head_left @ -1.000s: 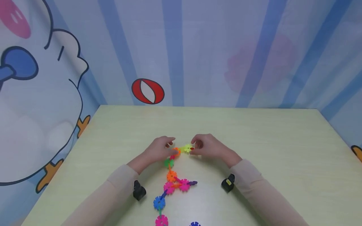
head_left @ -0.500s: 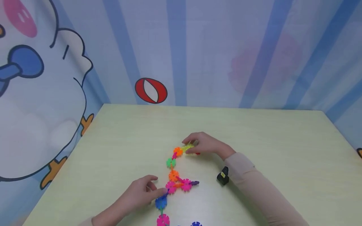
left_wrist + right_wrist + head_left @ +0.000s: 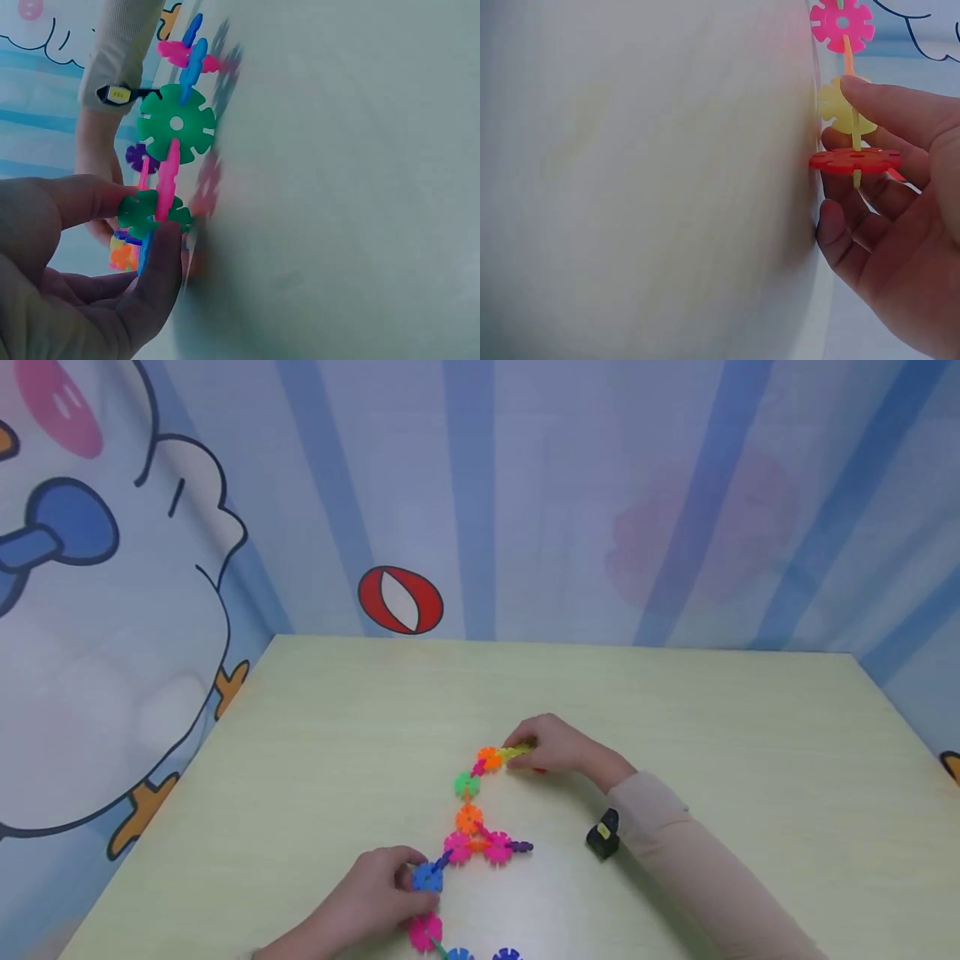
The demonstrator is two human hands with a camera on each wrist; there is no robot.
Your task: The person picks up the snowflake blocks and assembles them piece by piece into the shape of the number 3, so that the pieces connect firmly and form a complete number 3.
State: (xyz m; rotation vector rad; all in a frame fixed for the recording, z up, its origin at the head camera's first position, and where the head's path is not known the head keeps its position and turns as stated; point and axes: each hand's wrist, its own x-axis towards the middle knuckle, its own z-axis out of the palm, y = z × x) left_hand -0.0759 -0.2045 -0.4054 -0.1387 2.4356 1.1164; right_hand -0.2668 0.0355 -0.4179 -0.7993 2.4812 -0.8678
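Note:
A chain of notched plastic snowflake discs in several colours runs across the table. Low in the head view, my left hand (image 3: 378, 889) grips the chain around a blue disc (image 3: 427, 877). From the left wrist, its fingertips sit at the green disc (image 3: 136, 214) that joins on there. At the far end, my right hand (image 3: 551, 745) pinches the yellow discs (image 3: 513, 752), beside an orange disc (image 3: 490, 758). In the right wrist view, the thumb is at a yellow disc (image 3: 836, 105), and a red disc (image 3: 855, 160) stands crosswise in front of the palm.
Two pink discs (image 3: 498, 848) with a purple one (image 3: 521, 847) form a side branch. More discs, including a dark blue one (image 3: 507, 954), reach the bottom edge. A printed curtain (image 3: 555, 510) stands behind the pale table (image 3: 712, 718). A black wrist camera (image 3: 603, 833) hangs at the right sleeve.
My left hand has left the chain's far end, come down nearer and taken hold at the blue disc. My right hand has taken the yellow discs. The chain's far end has shifted right.

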